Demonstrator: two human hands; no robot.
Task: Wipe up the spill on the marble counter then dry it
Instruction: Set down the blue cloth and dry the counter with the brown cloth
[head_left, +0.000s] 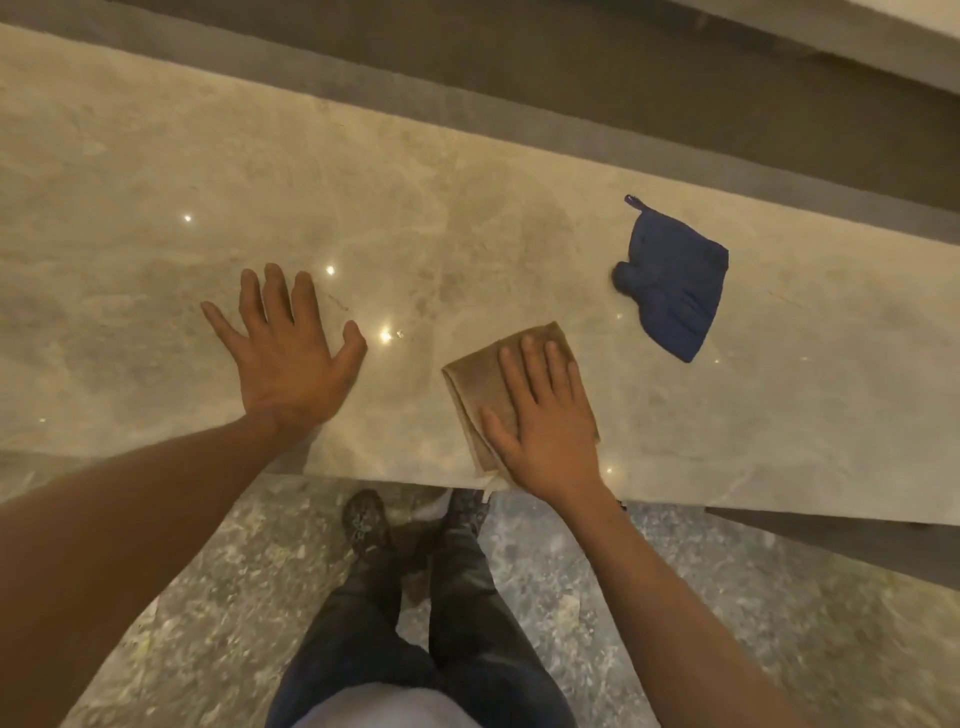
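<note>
A beige marble counter (156, 218) runs across the view. My right hand (545, 415) lies flat, fingers together, pressing a folded tan cloth (478, 384) onto the counter near its front edge. My left hand (291, 353) rests palm down on the bare marble to the left, fingers spread, holding nothing. A crumpled dark blue cloth (675, 280) with a small hanging loop lies on the counter beyond and right of the tan cloth. Small bright glints and a few tiny droplets (399, 333) show between my hands.
The counter's front edge (395, 480) passes just under my wrists. Below it are the speckled stone floor (218, 597) and my legs and dark shoes (369, 525). A dark grey ledge (519, 130) runs behind the counter.
</note>
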